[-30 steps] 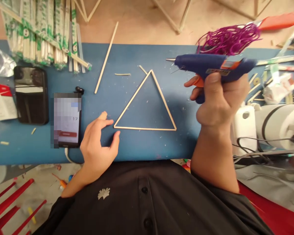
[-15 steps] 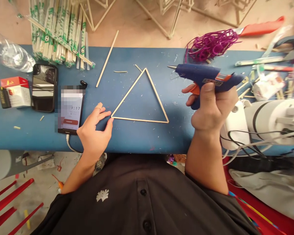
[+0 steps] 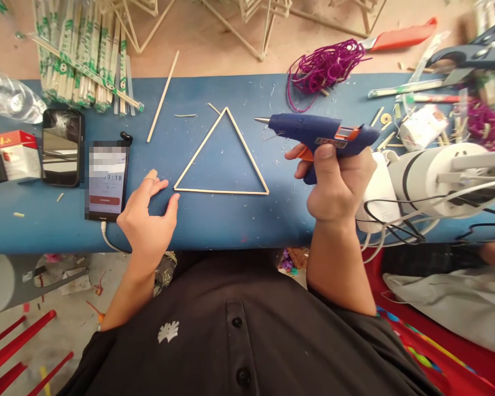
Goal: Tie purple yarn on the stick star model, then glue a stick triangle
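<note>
A triangle of three thin wooden sticks point(image 3: 220, 192) lies flat on the blue table mat point(image 3: 214, 225). My left hand point(image 3: 148, 212) rests just off its lower left corner, thumb and fingers apart, holding nothing. In my right hand point(image 3: 338, 176) is a blue hot glue gun point(image 3: 305, 127), gripped by the handle with fingers around the orange trigger. Its metal nozzle points left, to the right of the triangle's upper part, apart from the sticks. One loose stick point(image 3: 163, 97) lies up and left of the triangle, and a short stick piece point(image 3: 185, 115) lies between them.
Paper-wrapped chopsticks point(image 3: 78, 60) lie at the back left, above two phones point(image 3: 62, 147). Purple cord point(image 3: 325, 69) and a red-handled knife point(image 3: 404, 37) are at the back right. A white power strip point(image 3: 429, 181) with cables stands at right. Stick frames point(image 3: 259, 33) sit behind.
My left hand has come away from the triangle's lower left corner, fingers now apart from it. The view has shifted, and my right hand still holds the glue gun.
</note>
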The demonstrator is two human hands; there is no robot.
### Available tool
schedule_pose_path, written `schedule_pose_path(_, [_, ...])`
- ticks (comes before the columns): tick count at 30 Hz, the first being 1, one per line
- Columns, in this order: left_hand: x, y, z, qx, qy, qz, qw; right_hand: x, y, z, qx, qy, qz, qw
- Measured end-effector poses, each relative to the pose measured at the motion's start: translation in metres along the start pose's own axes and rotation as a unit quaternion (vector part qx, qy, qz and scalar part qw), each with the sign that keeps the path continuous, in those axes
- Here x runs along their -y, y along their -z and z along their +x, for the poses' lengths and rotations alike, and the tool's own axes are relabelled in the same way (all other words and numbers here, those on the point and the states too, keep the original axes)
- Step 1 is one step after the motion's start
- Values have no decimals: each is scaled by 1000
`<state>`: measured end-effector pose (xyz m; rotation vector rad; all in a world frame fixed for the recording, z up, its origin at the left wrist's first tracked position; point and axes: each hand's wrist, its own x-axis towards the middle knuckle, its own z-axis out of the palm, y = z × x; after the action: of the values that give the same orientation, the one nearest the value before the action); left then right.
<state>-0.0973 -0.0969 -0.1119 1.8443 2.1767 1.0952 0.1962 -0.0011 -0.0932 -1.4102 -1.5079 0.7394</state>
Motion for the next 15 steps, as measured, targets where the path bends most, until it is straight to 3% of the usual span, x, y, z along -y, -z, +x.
schedule_pose_path(6, [-6,5,-27,-5,-139,53,989,3,7,18,104,54,80,990])
schedule_pose_path(10, [-6,-3,-46,37,-159,93,982,20,-2,39,210,123,92,966])
schedule_pose_path(15, [-3,-10,-54,28,-201,118,972,48,-27,50,305,163,64,936])
